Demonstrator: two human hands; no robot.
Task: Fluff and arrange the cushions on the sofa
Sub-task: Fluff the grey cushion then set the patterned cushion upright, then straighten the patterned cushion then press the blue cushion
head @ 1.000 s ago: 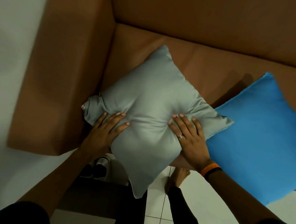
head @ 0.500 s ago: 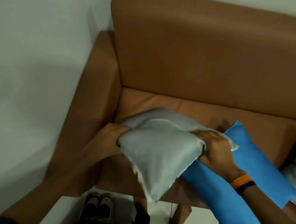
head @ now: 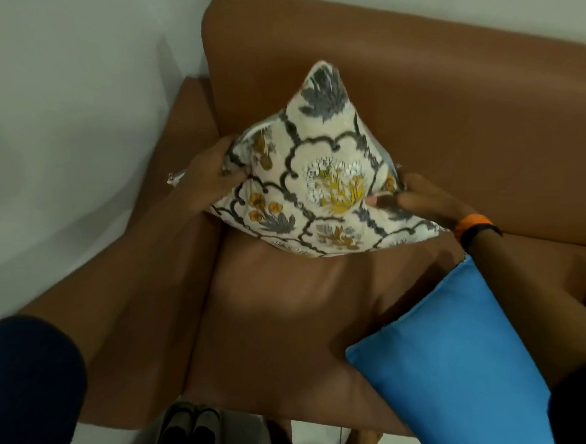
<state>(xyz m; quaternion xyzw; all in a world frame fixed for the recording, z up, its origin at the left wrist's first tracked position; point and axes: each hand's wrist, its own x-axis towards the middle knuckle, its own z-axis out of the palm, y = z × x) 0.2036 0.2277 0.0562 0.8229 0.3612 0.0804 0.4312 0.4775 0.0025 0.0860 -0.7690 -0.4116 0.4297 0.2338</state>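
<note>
Both hands, left hand point(head: 207, 173) and right hand point(head: 419, 202), squeeze the flowery white square cushion point(head: 321, 185) between them, its point facing the brown sofa's back point(head: 463, 112)

Left hand point(head: 212, 172) and right hand point(head: 419, 204) each grip opposite sides, arms outstretched.

Dark navy sleeves point(head: 25, 377), orange-and-black wristband point(head: 473, 229)
</note>
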